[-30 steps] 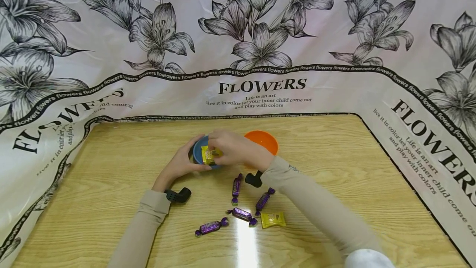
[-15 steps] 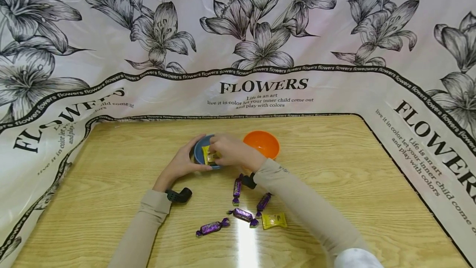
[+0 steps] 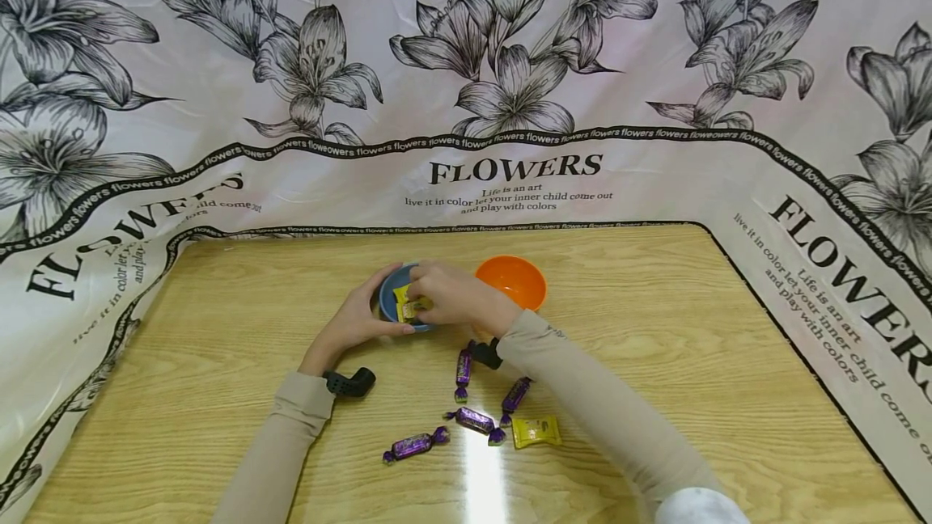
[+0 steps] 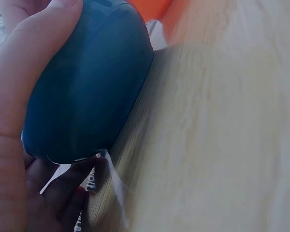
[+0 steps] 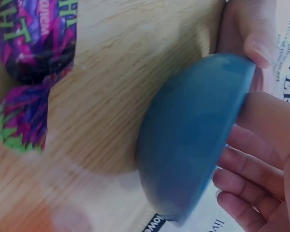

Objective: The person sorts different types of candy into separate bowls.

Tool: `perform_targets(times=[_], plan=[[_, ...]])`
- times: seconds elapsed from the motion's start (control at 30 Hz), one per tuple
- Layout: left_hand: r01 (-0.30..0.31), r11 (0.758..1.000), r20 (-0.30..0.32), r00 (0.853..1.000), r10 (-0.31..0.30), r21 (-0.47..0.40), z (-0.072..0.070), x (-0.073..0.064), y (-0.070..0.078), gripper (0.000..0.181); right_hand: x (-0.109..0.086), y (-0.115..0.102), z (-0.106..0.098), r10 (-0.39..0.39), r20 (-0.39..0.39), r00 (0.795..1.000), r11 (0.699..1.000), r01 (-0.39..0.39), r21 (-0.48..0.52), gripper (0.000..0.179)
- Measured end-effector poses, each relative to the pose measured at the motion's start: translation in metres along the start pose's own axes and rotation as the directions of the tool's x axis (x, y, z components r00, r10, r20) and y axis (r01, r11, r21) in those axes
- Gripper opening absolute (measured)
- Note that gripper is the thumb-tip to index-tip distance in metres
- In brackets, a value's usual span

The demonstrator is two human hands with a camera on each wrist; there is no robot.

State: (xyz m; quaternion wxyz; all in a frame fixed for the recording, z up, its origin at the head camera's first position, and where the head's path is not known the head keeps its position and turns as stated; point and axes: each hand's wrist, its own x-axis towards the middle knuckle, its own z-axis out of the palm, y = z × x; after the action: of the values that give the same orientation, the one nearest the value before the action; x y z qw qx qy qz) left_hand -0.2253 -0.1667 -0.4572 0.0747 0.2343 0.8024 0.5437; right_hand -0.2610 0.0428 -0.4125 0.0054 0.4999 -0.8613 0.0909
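My left hand grips a small blue bowl at its left side, thumb along the near edge. In the left wrist view the bowl is tilted above the wood. My right hand reaches over the bowl with its fingertips inside, right at the yellow-wrapped candies. The right wrist view shows the bowl from the side; its wall hides the thumb tip and the candies, so I cannot tell whether the fingers pinch one.
An orange bowl stands just right of the blue one. Nearer me lie several purple twist-wrapped candies and a yellow-wrapped candy. A flower-print cloth borders the wooden table at the back and sides.
The right forearm has shifted slightly left, uncovering more of the orange bowl. The yellow candies in the blue bowl have shifted a little under the right fingertips. The left hand stays put.
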Motion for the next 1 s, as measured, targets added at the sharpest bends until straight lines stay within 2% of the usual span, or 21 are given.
perform_targets(times=[0.3,0.43,0.6,0.73,1.0], plan=[[-0.002,1.0,-0.001,1.0,0.002,0.0,0.0,0.001,-0.004,0.101,-0.014,-0.007,-0.019,-0.053,-0.044,0.998,0.998,0.052,-0.02,0.019],[-0.001,1.0,-0.006,1.0,0.001,0.003,0.0,0.002,-0.005,0.102,-0.027,-0.011,-0.028,-0.074,-0.051,0.996,0.996,0.071,-0.057,0.018],[-0.01,1.0,-0.008,1.0,0.01,0.008,-0.001,0.002,-0.002,0.102,-0.044,-0.018,-0.04,-0.062,-0.03,0.998,0.994,0.06,-0.087,0.017],[-0.005,0.999,-0.014,1.0,0.006,0.054,0.0,0.003,-0.004,0.103,-0.062,-0.021,-0.049,-0.066,-0.064,0.996,0.995,0.06,-0.083,0.018],[0.002,0.996,-0.032,0.999,0.001,0.093,0.001,0.012,-0.04,0.108,-0.108,-0.017,-0.054,-0.127,-0.195,0.973,0.989,0.109,-0.1,0.016]])
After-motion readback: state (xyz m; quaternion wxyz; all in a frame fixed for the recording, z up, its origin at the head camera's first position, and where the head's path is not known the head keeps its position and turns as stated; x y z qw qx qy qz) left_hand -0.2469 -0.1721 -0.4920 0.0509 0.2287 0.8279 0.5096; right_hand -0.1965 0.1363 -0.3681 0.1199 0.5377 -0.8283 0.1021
